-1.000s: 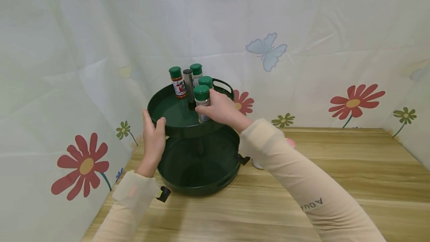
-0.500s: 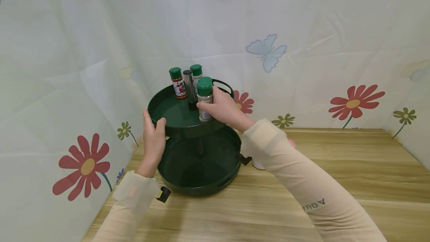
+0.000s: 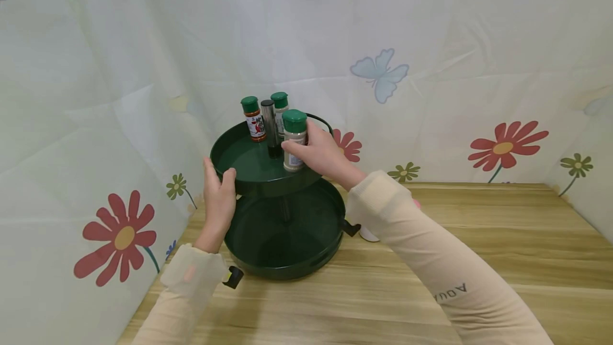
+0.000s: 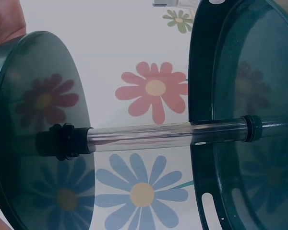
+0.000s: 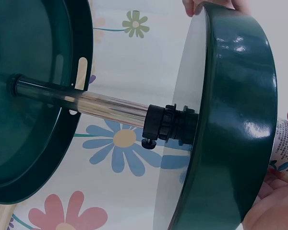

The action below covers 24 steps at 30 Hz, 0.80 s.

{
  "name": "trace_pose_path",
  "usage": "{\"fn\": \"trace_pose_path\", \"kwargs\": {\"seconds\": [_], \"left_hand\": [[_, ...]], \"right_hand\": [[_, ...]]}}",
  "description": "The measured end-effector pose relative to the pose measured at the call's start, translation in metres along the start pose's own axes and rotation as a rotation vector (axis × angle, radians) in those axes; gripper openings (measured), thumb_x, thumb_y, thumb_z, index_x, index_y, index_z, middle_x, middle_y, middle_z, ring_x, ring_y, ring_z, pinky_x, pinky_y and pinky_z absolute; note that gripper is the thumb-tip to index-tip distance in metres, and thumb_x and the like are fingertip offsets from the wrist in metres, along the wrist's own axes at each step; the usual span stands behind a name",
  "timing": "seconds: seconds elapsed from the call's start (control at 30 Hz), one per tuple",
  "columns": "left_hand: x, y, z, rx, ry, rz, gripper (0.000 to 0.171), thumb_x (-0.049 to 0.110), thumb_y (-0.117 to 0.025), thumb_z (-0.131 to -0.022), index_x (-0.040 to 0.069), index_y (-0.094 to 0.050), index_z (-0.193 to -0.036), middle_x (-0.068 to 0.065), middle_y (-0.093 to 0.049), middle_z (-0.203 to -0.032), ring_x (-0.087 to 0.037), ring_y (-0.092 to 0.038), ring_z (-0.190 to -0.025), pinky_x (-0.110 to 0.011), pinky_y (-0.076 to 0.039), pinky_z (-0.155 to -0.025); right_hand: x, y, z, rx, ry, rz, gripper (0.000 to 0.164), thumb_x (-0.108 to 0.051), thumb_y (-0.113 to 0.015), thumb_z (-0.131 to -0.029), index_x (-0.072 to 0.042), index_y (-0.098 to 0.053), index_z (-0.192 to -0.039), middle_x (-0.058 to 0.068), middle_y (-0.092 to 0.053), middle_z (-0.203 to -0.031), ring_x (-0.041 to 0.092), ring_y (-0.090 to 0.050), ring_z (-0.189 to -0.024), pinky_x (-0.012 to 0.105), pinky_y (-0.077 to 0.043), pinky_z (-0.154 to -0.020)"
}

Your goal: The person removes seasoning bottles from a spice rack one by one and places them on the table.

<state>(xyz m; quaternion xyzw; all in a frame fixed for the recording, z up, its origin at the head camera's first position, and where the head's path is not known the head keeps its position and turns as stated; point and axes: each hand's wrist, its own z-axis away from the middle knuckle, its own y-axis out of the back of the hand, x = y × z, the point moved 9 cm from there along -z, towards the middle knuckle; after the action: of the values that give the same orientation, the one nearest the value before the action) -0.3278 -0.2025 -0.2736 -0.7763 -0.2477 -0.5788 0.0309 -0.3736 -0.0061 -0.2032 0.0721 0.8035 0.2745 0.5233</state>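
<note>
A dark green two-tier turntable rack stands on the wooden table. My left hand grips its upper tray at the left rim, thumb over the edge and fingers along the outside. My right hand holds a clear spice jar with a green lid, upright at the front right of that tray; its printed label shows in the right wrist view. Farther back are a red-brown spice jar and a pale one, either side of the metal post. The right fingertips are partly hidden behind the held jar.
The lower tray sits beneath the upper one, joined by a post. Partly behind my right sleeve stands a small white item with a bit of pink above. A flower-print curtain closes off the back and left.
The jar in my right hand has shifted slightly back and to the right on the upper tray. It now covers another green-lidded jar seen earlier behind it. My left hand stays put.
</note>
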Motion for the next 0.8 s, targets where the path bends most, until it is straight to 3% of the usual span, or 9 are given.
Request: {"fn": "trace_pose_path", "kwargs": {"seconds": [0.8], "left_hand": [[0.0, 0.0, 0.0, 0.005, 0.007, 0.008, 0.067, 0.035, -0.035, -0.094, 0.02, 0.008, -0.143, 0.004, 0.009, -0.151, -0.008, 0.006, -0.134, -0.04, -0.004, -0.111]], "right_hand": [[-0.01, 0.018, 0.012, 0.048, 0.074, -0.117, 0.046, -0.028, -0.059, -0.085, -0.012, -0.039, -0.124, 0.006, -0.05, -0.123, 0.019, -0.05, -0.106, 0.046, -0.041, -0.094]]}}
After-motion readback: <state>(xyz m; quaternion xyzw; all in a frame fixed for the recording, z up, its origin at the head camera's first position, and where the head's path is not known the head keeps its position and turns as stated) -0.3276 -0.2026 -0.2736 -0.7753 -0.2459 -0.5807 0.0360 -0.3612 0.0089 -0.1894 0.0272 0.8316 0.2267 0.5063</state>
